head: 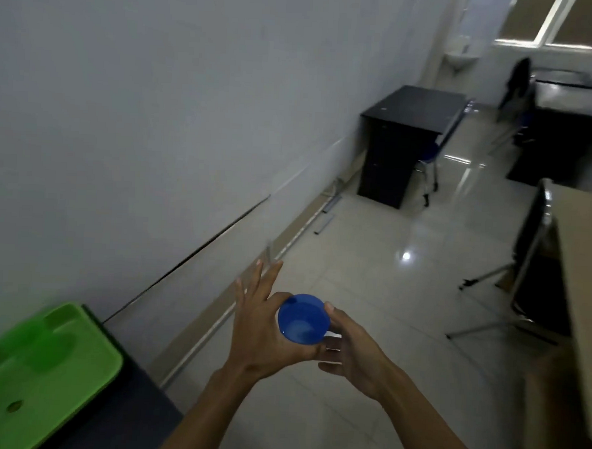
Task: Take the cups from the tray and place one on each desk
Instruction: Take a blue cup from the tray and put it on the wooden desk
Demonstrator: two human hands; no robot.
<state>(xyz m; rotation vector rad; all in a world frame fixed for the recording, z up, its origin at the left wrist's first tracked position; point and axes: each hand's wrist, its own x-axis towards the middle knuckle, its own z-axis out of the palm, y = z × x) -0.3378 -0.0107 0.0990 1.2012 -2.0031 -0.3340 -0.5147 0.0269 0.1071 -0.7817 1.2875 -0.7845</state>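
A blue cup is held over the tiled floor, between both hands, its open mouth tipped toward the camera. The left hand lies against the cup's left side with its fingers stretched straight and spread, pointing away; the thumb runs along the cup's upper rim. The right hand cups the other side from below and right, thumb near the rim and its fingers curled under the base, so the cup sits pinched in that hand. Whether the left palm bears any weight cannot be told.

At the lower left a green tray with round hollows rests on a dark table beside the white wall; it is blurred, and a blue shape at its left edge is too unclear to name. Farther along the wall stands a black table with a blue chair tucked at its side. Another dark table stands at the far right under a window, with a dark chair against it. At the right edge is a light brown table, a black chair set close beside it.
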